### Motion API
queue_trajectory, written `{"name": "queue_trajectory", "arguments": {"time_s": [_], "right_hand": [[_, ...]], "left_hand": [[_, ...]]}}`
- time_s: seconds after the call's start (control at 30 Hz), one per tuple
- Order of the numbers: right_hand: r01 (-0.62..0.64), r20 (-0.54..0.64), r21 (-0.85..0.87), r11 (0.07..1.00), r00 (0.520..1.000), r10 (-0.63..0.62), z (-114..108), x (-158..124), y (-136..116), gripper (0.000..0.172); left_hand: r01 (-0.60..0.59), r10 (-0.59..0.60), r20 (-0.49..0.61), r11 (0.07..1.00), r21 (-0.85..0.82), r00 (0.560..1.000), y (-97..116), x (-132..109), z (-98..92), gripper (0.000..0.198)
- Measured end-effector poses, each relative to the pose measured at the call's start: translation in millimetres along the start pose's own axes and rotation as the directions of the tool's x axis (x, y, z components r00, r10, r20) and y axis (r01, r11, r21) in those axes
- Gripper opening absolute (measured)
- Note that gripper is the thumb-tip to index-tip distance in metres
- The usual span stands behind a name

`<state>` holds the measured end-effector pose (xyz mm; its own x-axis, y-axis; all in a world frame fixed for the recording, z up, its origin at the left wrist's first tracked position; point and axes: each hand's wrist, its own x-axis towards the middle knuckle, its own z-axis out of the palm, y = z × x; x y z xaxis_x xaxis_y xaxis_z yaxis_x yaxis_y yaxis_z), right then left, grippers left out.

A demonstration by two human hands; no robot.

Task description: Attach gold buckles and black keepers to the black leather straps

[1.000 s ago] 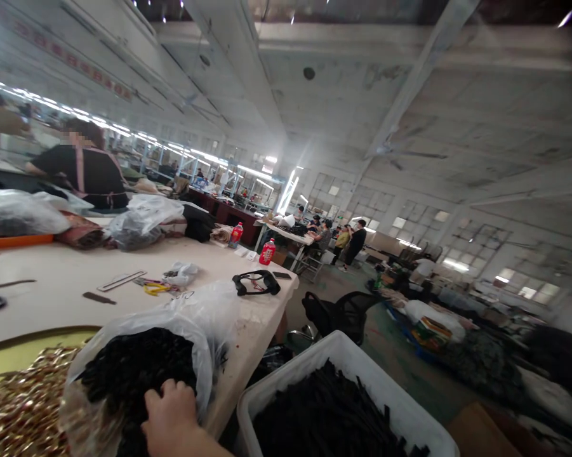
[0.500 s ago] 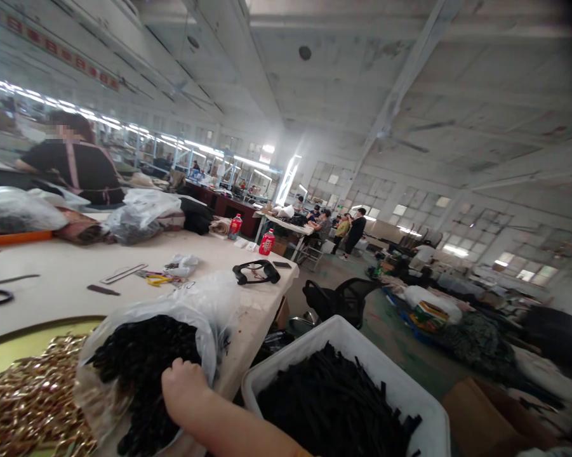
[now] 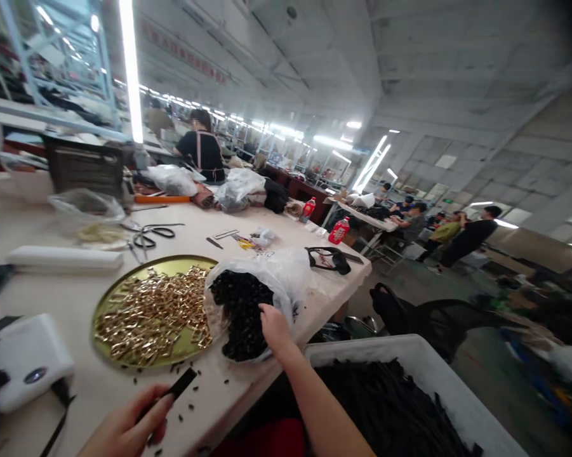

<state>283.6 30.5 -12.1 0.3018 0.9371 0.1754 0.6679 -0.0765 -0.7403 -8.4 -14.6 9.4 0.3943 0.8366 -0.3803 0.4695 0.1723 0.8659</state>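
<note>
Strap (image 3: 185,382), black, is jutting from left hand (image 3: 138,419), thumb and fingers pinching it above the white table (image 3: 98,387), its long axis slanting, free end pointing forward-right toward the plastic bag (image 3: 286,273). Loose black bits (image 3: 191,406) are lying between it and the yellow tray (image 3: 98,339) of gold metal fittings (image 3: 155,314). Right hand (image 3: 273,327) is touching the bag's black pieces (image 3: 240,308); whether pinching any, cannot tell. White bin (image 3: 435,368) is standing rightward.

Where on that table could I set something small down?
There's bare table between the scissors and the flat dark piece, and a smaller patch between the white device and the tray of gold-coloured bits. It's crowded where the tray meets the bag of black pieces, and loose black bits are scattered by the left hand.
</note>
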Motion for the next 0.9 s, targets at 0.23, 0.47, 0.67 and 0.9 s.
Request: {"name": "queue_trajectory", "arguments": {"time_s": [0.23, 0.47, 0.67, 0.9], "right_hand": [[-0.157, 0.110, 0.475, 0.866, 0.987, 0.119, 11, -26, -22, 0.026], [-0.458, 0.427, 0.861, 0.221, 0.887, 0.175, 44, -82, -90, 0.031], [-0.508, 0.490, 0.860, 0.045, 0.849, 0.197, 64, -96, -108, 0.034], [-0.336, 0.315, 0.846, 0.414, 0.942, 0.121, 68, -100, -96, 0.028]], "left_hand": [[-0.006, 0.008, 0.018, 0.996, -0.089, 1.000, 11, 3, 4.2, 0.046], [-0.078, 0.068, -0.099, 0.991, -0.108, 0.993, 22, 11, 13.8, 0.040], [-0.111, 0.105, -0.210, 0.994, -0.016, 0.972, 21, 7, 6.0, 0.033], [-0.129, 0.151, -0.138, 0.979, 0.155, 0.979, 17, 2, 3.8, 0.029]]}}
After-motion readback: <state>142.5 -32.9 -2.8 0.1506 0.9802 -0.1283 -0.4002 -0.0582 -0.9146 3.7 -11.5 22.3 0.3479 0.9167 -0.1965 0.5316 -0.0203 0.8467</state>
